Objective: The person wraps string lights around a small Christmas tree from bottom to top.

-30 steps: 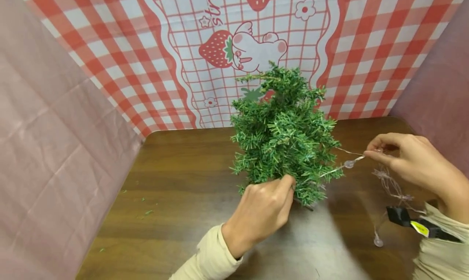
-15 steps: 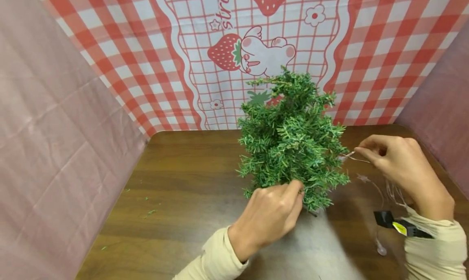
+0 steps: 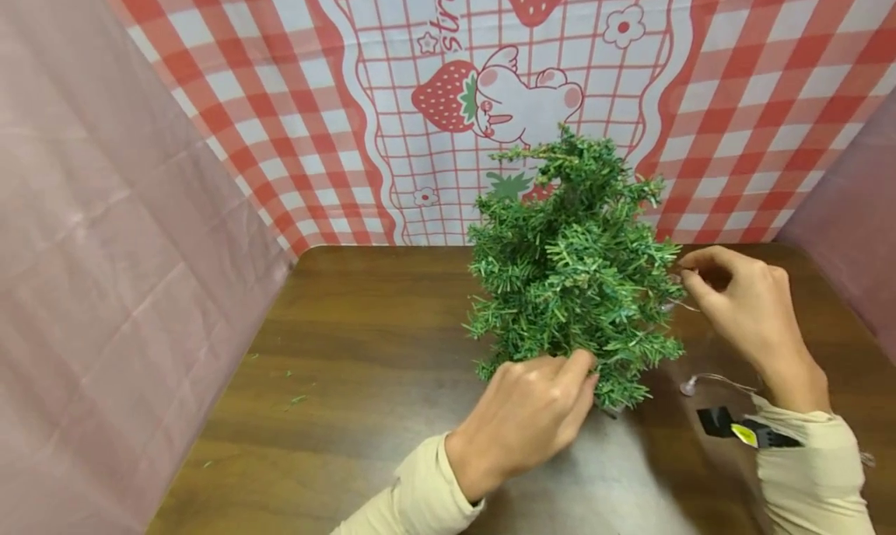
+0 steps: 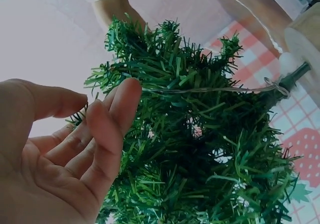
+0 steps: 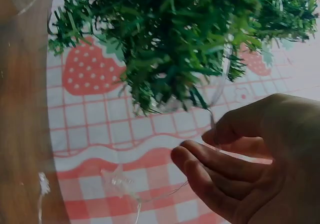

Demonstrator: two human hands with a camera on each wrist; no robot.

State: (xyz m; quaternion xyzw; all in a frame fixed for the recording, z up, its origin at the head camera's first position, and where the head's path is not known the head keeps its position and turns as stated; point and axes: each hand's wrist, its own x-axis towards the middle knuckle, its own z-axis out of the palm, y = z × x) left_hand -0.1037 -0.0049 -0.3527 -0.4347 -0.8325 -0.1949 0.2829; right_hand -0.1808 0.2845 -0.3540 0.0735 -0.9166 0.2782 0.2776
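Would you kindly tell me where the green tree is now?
In the head view, the green tree stands right of centre on the table, with the left hand at its lower front and the right hand beside its right edge.

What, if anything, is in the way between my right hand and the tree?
Nothing visible blocks it. Only the light string, which your right hand is pinching, spans the short gap to the tree.

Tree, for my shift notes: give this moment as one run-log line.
tree: standing on table | left hand: pinches it low | right hand: pinches light string beside it
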